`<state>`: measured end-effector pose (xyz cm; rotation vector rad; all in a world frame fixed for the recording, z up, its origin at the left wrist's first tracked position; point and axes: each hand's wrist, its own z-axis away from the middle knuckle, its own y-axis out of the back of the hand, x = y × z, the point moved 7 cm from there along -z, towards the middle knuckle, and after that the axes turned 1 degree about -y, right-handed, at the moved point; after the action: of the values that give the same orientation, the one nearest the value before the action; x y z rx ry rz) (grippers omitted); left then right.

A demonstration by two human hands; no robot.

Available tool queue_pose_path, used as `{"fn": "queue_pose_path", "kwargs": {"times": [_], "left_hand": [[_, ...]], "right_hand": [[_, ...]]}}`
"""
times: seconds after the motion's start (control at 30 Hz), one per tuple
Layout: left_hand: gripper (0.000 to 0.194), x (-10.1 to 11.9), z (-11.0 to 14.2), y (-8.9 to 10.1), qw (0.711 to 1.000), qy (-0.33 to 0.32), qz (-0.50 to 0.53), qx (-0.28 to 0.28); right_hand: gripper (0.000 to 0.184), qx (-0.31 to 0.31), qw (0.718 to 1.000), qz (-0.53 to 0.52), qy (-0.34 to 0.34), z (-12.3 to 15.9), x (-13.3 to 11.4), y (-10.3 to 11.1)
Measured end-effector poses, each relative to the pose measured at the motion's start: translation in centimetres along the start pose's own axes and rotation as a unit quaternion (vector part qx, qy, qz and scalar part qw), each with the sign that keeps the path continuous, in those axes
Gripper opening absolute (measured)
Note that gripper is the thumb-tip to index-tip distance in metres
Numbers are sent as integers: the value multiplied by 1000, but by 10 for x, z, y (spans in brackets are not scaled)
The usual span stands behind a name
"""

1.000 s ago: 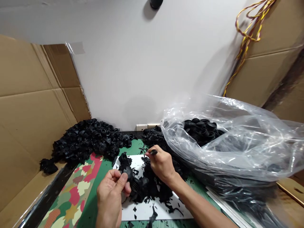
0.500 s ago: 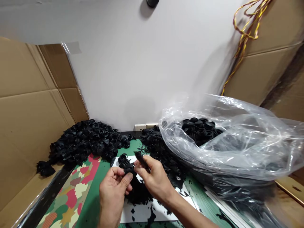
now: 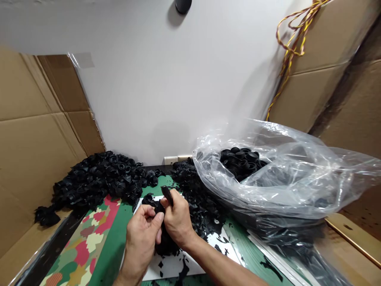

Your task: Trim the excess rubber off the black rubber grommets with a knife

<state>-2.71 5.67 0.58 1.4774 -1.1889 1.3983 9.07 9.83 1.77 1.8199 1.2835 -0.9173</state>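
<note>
Between thumb and fingers, my left hand (image 3: 143, 228) pinches a black ribbed rubber plug (image 3: 159, 207), mostly covered by both hands. My right hand (image 3: 180, 218) is closed around a short dark tool (image 3: 167, 195) whose end sticks up above the thumb. What kind of tool it is cannot be made out. The right fingers meet the plug from the right, close to the left thumb. Below the hands, black rubber scraps (image 3: 168, 244) lie heaped on a white sheet (image 3: 154, 270).
A large heap of black rubber pieces (image 3: 98, 178) lies at the left by a cardboard panel (image 3: 38, 147). More shavings (image 3: 205, 210) cover the table right of the hands. A clear plastic bag (image 3: 285, 190) holds ribbed plugs (image 3: 242, 163). A gold phone (image 3: 354, 236) lies far right.
My right hand has moved left and turned, bringing it against my left hand at the plug. The tool now points more upright. The whole view has shifted slightly.
</note>
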Motion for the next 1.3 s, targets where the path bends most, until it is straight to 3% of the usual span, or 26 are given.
{"fn": "queue_pose_path", "kwargs": {"times": [0.1,0.2,0.3,0.43,0.67,0.83,1.0,1.13,1.23,1.3], "left_hand": [[32,4,2,1,1000,19,10,-12],[31,17,1,11,1000,0,4,9],[30,30,-5,23,997,-49,-20,47],[26,28,-9,27,994,-86,-46,54],[19,26,0,16,971,-174,-151,60],[16,35,10,4,943,-244,-217,57],[17,33,13,3,932,-243,-257,84],[15,34,12,-6,923,-272,-268,49],[21,38,14,-9,899,-327,-289,33],[23,40,19,-9,878,-370,-303,29]], "right_hand": [[12,35,996,7,-82,-21,23,10],[16,43,994,13,-98,-41,37,27],[22,4,996,6,-90,-45,41,37],[15,-93,993,-21,-74,-29,33,32],[10,-140,988,-66,-28,-7,-9,22],[14,-110,991,-76,-7,0,-20,15],[21,-67,994,-88,17,2,-18,16],[16,-59,990,-96,-83,2,-1,6],[14,-56,975,-118,-177,2,15,-9],[13,-43,970,-123,-206,-3,26,-17]]}}
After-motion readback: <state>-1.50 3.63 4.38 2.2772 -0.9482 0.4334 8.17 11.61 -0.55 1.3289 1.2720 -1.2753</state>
